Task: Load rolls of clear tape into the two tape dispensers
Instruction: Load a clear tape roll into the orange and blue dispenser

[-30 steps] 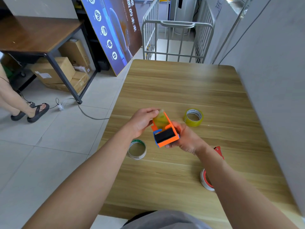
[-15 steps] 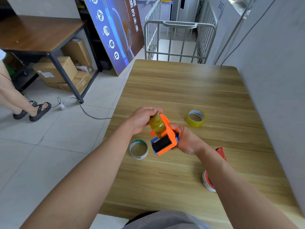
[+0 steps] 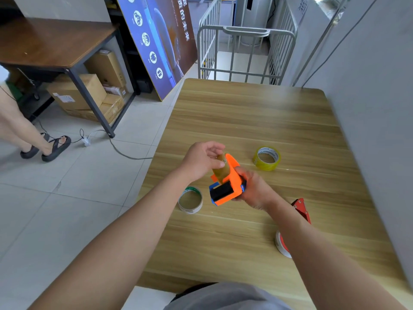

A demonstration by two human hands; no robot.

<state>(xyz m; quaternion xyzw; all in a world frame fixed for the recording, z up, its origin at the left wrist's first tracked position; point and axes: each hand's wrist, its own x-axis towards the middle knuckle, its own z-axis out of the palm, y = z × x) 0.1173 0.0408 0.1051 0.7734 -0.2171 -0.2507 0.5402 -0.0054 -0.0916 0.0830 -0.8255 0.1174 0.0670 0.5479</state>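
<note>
1. At far left, on the tiled floor: a bystander's feet in black sandals; behind them, cardboard boxes stacked under a dark side table.
2. Near the left edge of the wooden table: a white-rimmed tape roll, lying flat, untouched.
3. Above the table, centre: left hand, thumb and fingers pinched on a yellowish roll of tape that sits against the orange side plate of the dispenser.
4. Touching that roll: orange tape dispenser with a black toothed front and blue trim, held clear of the tabletop and tilted.
5. Just to its right: right hand, fingers wrapped tight around the dispenser's rear.
6. Farther back and right: a yellow-tinted tape roll, flat on the wood, apart from both hands.
7. Near right, partly hidden by the right forearm: a red tape dispenser with a white roll on it, resting on the table.
</note>
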